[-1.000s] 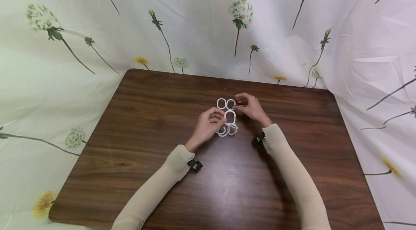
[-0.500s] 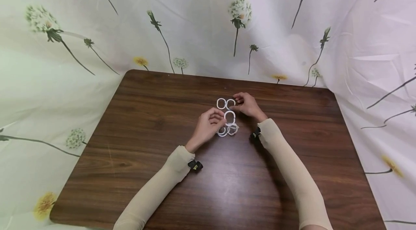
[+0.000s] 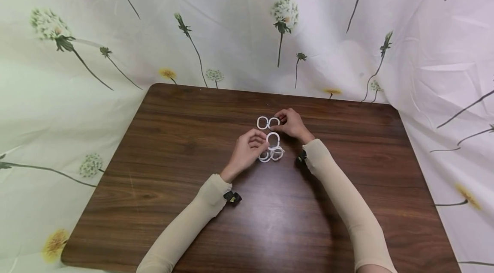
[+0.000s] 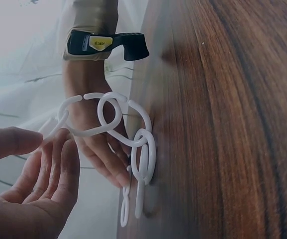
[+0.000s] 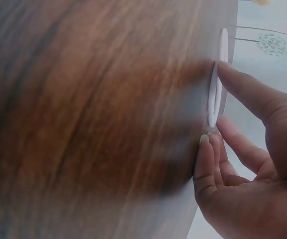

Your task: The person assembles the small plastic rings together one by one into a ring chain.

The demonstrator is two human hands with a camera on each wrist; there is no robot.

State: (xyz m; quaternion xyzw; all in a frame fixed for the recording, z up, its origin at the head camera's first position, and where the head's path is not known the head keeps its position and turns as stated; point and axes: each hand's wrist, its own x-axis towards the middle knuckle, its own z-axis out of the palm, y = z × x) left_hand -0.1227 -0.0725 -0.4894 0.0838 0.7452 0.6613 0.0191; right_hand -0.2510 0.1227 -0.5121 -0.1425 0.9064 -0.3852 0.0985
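White oval plastic curtain rings, each with a small gap, are linked in a chain. My left hand [image 3: 246,148] pinches one end ring [image 4: 48,125] between thumb and fingers; the linked rings [image 4: 91,133] loop away from it toward the tabletop. In the head view, a ring [image 3: 272,133] stands just right of the left fingertips, with overlapping rings [image 3: 264,161] below it. My right hand [image 3: 292,124] holds a far ring [image 5: 213,102] between thumb and fingers, low at the table. Another ring [image 3: 262,117] lies to its left.
The dark brown wooden table [image 3: 185,230] stretches around both hands, its back edge close behind the rings. A pale curtain [image 3: 239,28] with a dandelion print hangs behind and at the sides. Each wrist carries a black camera band [image 3: 232,197].
My right hand has moved slightly left, its thumb and fingers now over the far right ring. The left hand and its rings have hardly moved.
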